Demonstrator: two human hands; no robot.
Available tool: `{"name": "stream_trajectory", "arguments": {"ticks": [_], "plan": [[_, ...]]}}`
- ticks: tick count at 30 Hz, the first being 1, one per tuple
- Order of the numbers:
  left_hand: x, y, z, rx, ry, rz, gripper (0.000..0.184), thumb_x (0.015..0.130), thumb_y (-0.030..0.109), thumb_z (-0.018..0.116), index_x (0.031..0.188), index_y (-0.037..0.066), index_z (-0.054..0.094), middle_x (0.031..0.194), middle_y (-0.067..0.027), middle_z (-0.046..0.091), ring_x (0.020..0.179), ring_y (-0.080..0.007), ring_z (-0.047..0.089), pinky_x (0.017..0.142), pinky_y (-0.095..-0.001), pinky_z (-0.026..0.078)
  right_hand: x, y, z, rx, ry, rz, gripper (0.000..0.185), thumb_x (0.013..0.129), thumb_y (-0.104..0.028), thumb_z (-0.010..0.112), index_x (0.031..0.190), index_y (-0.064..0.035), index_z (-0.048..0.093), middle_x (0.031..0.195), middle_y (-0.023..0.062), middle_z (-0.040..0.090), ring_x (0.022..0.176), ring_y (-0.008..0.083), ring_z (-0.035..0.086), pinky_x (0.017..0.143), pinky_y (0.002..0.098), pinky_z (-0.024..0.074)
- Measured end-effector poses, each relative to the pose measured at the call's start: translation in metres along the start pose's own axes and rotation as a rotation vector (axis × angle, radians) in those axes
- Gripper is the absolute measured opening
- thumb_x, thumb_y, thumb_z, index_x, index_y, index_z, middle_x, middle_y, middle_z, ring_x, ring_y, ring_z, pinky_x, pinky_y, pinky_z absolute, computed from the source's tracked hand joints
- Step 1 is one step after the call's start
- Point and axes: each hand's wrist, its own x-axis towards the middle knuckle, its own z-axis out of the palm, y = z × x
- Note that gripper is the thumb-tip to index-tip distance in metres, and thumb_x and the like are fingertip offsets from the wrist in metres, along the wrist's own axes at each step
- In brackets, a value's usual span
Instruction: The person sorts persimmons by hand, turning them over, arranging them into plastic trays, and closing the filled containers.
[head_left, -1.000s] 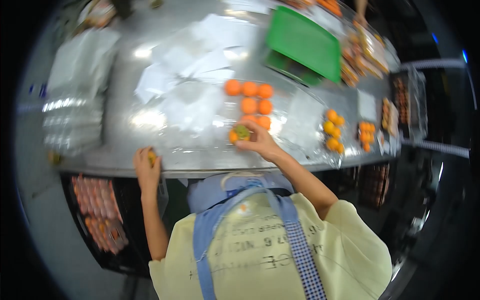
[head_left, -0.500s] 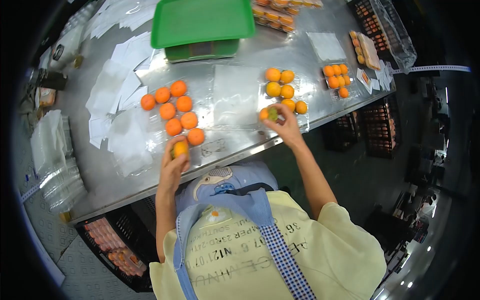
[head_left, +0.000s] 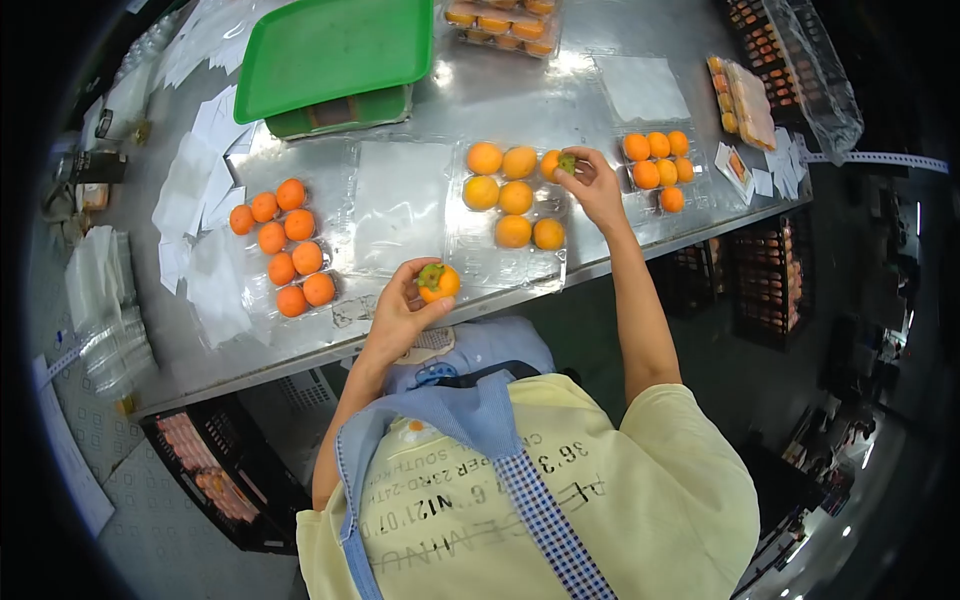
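My left hand is closed round an orange persimmon, its green leafy cap turned up, over the table's front edge. At the far right corner of the middle clear plastic tray, my right hand grips another persimmon with its green cap toward my fingers. Several persimmons sit cap-down in this tray. Left of it, more persimmons fill a second tray in rows. The middle tray's open lid lies flat on its left side.
A green tray rests on a stack at the back. Packed fruit boxes stand behind. A third tray of persimmons lies right, near labels. White paper sheets and stacked plastic trays are at left. Crates stand below.
The view has shifted. My left hand has moved from the left tray toward the middle one with its persimmon. My right hand has carried its persimmon from the middle tray's near-left part to its far right.
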Motion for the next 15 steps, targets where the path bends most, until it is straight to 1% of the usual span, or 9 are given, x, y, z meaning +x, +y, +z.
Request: {"name": "stream_trajectory", "arguments": {"ticks": [1, 4, 5, 8, 9, 12, 15], "plan": [[0.003, 0.0, 0.006, -0.046, 0.005, -0.013, 0.056, 0.08, 0.008, 0.072, 0.128, 0.004, 0.044, 0.112, -0.0071, 0.056, 0.1, -0.0148, 0.057, 0.084, -0.0268, 0.049, -0.001, -0.004, -0.008, 0.099, -0.025, 0.161, 0.039, 0.083, -0.017, 0.069, 0.114, 0.0016, 0.055, 0.118, 0.013, 0.057, 0.105, 0.0224, 0.058, 0.089, 0.0352, 0.0498], [0.011, -0.003, 0.02, -0.157, 0.023, -0.04, 0.055, 0.081, 0.01, 0.071, 0.129, 0.005, 0.045, 0.109, -0.0051, 0.057, 0.095, -0.0126, 0.057, 0.078, -0.0244, 0.048, 0.004, -0.002, -0.016, 0.618, -0.036, 0.392, 0.036, 0.09, -0.02, 0.06, 0.115, 0.0037, 0.054, 0.118, 0.0146, 0.058, 0.105, 0.0234, 0.059, 0.09, 0.0359, 0.0493], [0.014, -0.004, 0.024, -0.173, 0.029, -0.043, 0.056, 0.081, 0.01, 0.071, 0.13, 0.005, 0.045, 0.108, -0.0045, 0.057, 0.093, -0.0119, 0.057, 0.076, -0.0236, 0.048, 0.008, 0.001, -0.02, 0.718, -0.118, 0.452, 0.038, 0.094, -0.025, 0.052, 0.119, 0.0045, 0.053, 0.118, 0.014, 0.058, 0.103, 0.024, 0.059, 0.09, 0.036, 0.0493], [0.021, -0.007, 0.037, -0.2, 0.036, -0.045, 0.056, 0.081, 0.012, 0.071, 0.131, 0.006, 0.045, 0.107, -0.0039, 0.056, 0.089, -0.0103, 0.056, 0.072, -0.0222, 0.046, 0.011, 0.004, -0.029, 0.636, -0.177, 0.593, 0.043, 0.095, -0.03, 0.049, 0.122, 0.0042, 0.051, 0.118, 0.0138, 0.058, 0.1, 0.0241, 0.06, 0.089, 0.037, 0.0498], [0.023, -0.008, 0.04, -0.205, 0.037, -0.046, 0.057, 0.081, 0.012, 0.071, 0.131, 0.006, 0.045, 0.107, -0.0039, 0.056, 0.088, -0.0099, 0.056, 0.07, -0.0219, 0.046, 0.012, 0.002, -0.031, 0.618, -0.205, 0.603, 0.044, 0.093, -0.03, 0.055, 0.122, 0.0034, 0.051, 0.118, 0.0138, 0.058, 0.097, 0.0216, 0.06, 0.085, 0.0349, 0.0502], [0.028, -0.006, 0.048, -0.217, 0.063, -0.068, 0.057, 0.081, 0.011, 0.071, 0.132, 0.007, 0.045, 0.107, -0.0037, 0.057, 0.088, -0.0096, 0.056, 0.071, -0.0217, 0.046, 0.013, 0.002, -0.032, 0.294, -0.233, 0.475, 0.043, 0.089, -0.026, 0.063, 0.117, 0.0046, 0.052, 0.1, 0.012, 0.061, 0.079, 0.0169, 0.061, 0.073, 0.0279, 0.0515], [0.033, -0.008, 0.053, -0.225, 0.097, -0.046, 0.056, 0.081, 0.01, 0.071, 0.132, 0.008, 0.046, 0.107, -0.003, 0.057, 0.088, -0.0091, 0.056, 0.072, -0.0214, 0.047, 0.02, 0.0, -0.042, 0.062, -0.287, 0.408, 0.053, 0.083, -0.034, 0.07, 0.118, 0.002, 0.054, 0.104, 0.0112, 0.063, 0.086, 0.0155, 0.06, 0.075, 0.0287, 0.0485]]}}
